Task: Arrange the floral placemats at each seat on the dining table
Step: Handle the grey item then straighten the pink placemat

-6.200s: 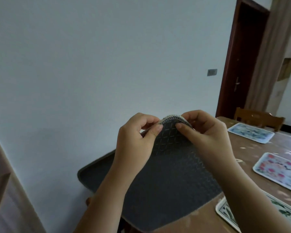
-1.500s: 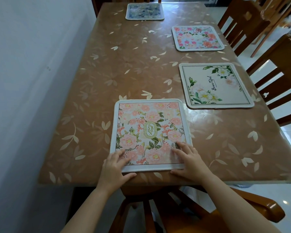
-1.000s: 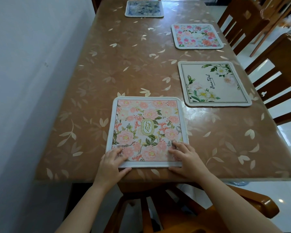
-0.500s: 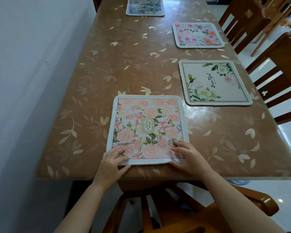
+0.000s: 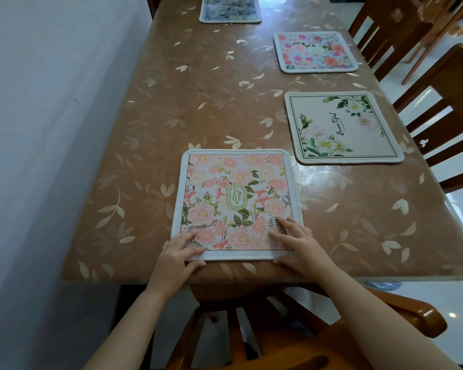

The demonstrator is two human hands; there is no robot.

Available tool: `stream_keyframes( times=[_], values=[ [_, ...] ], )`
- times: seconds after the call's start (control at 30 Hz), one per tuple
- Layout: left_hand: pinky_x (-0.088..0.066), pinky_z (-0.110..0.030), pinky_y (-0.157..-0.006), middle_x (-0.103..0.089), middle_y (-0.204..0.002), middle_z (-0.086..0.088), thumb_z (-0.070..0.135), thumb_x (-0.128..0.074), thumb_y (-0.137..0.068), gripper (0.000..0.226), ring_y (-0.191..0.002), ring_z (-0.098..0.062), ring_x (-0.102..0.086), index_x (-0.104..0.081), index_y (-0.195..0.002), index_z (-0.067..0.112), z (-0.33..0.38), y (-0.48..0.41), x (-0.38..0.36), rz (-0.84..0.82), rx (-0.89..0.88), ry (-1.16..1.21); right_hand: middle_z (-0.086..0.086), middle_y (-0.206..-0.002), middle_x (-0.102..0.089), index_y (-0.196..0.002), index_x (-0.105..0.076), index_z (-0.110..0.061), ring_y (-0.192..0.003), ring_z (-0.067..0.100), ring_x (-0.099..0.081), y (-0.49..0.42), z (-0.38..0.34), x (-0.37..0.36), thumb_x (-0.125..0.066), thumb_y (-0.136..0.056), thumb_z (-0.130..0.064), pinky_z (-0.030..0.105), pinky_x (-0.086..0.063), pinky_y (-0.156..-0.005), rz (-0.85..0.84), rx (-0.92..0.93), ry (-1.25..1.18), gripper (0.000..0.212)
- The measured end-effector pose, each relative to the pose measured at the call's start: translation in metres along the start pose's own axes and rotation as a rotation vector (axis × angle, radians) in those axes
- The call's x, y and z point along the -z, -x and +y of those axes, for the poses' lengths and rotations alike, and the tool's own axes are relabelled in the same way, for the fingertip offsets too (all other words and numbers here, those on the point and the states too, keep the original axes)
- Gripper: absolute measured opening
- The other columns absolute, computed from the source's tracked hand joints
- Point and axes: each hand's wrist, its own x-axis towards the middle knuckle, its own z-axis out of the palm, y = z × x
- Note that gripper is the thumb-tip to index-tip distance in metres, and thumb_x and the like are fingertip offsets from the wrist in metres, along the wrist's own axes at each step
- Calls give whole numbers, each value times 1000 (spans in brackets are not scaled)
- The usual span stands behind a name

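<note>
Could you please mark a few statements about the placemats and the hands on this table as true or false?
1. Four placemats lie on the table. True.
2. Both hands rest on the far edge of the Garden placemat. False: the left hand and the right hand rest on its near corners.
3. The Beautiful placemat overlaps the Garden placemat. False: they lie apart, with bare table between them.
4. The blue placemat lies at the table's far end. True.
5. There are wooden chairs along the table's right side. True.
</note>
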Motion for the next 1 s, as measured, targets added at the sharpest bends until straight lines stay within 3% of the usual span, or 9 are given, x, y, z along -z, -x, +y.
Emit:
stream_keyframes(
  times=[0.2,0.3,0.4,0.47,0.53,0.67,0.8,0.9,1.0],
  values=[
    [-23,-64,-103,-46,-136,-13,11,-76,-71,37,-131,-30,-32,-66,-107,11,2,0,-5,-22,23,-41,1,-153,-13,-136,-37,-27,-140,20,1,-2,0,-3,-71,-77,-33,50,-4,-111,-54,-41,-11,68],
    [-17,-66,-104,-39,-142,-9,18,-72,-77,43,-135,-29,-25,-60,-118,17,-1,0,-8,-23,5,-97,0,-154,-5,-138,-29,-33,-140,21,7,-4,-2,-7,-62,-81,-44,52,0,-110,-87,-53,56,68],
    [-2,-62,-105,-2,-149,3,42,-50,-90,58,-138,-20,6,-24,-140,28,-2,-7,-17,-140,1,-289,-4,-150,20,-141,1,-38,-134,23,28,-11,-9,-16,-38,-87,-58,59,8,-106,-179,-61,202,70],
    [7,-57,-107,19,-148,2,52,-31,-92,65,-133,-19,26,7,-140,29,0,-17,-27,-224,48,-424,-4,-143,33,-135,24,-36,-125,25,40,-14,-11,-19,-26,-87,-63,61,14,-103,-226,-46,280,73],
    [13,-52,-107,27,-148,0,55,-19,-92,64,-128,-19,36,23,-134,29,5,-28,-35,-237,99,-475,-3,-142,37,-130,31,-36,-121,26,45,-18,-9,-19,-21,-85,-67,60,18,-101,-234,-38,312,76],
    [12,-53,-106,40,-138,5,68,17,-74,66,-126,-21,40,29,-130,36,6,-47,-41,-205,100,-526,-2,-145,35,-130,29,-38,-124,27,43,-36,-7,-17,-19,-77,-75,62,18,-100,-216,-51,329,80],
    [10,-55,-106,36,-141,4,65,4,-76,62,-129,-20,36,25,-131,43,4,-56,-42,-183,91,-522,-4,-142,38,-128,29,-42,-126,28,40,-61,-6,-13,-8,-61,-86,65,18,-97,-220,-93,349,88],
    [8,-56,-106,25,-146,3,64,-5,-78,63,-134,-21,27,14,-134,43,6,-56,-41,-152,94,-486,-7,-139,41,-126,30,-46,-124,25,43,-76,-5,-10,-12,-60,-89,66,20,-96,-214,-125,317,89],
    [5,-58,-107,27,-146,4,64,-3,-77,62,-134,-20,27,17,-132,44,7,-54,-41,-145,94,-506,-7,-139,42,-127,31,-45,-123,25,44,-79,-6,-9,-14,-62,-88,63,23,-94,-216,-133,304,90]
  ],
)
